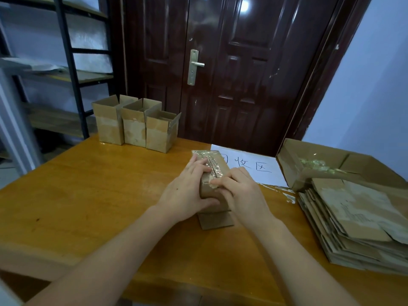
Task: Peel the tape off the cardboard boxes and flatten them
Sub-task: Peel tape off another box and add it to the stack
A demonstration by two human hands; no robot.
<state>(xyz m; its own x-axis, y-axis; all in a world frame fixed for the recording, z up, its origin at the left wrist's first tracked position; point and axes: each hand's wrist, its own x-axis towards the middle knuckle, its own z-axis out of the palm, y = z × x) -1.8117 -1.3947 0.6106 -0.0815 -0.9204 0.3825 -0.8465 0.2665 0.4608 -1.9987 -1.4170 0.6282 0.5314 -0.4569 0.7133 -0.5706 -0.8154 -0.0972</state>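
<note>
Dim, bluish light; glare on the door [242,5]; edges warped.

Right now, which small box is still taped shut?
The box in both hands, mid-table: tape covers its top. The three by the door stand open.

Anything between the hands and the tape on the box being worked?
Nothing visible. Left hand grips the taped box; right hand fingertips already rest on the tape end at its near edge.

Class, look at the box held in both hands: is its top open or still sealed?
Sealed. Shiny tape runs along the closed top of the box, its flaps flat.
</note>
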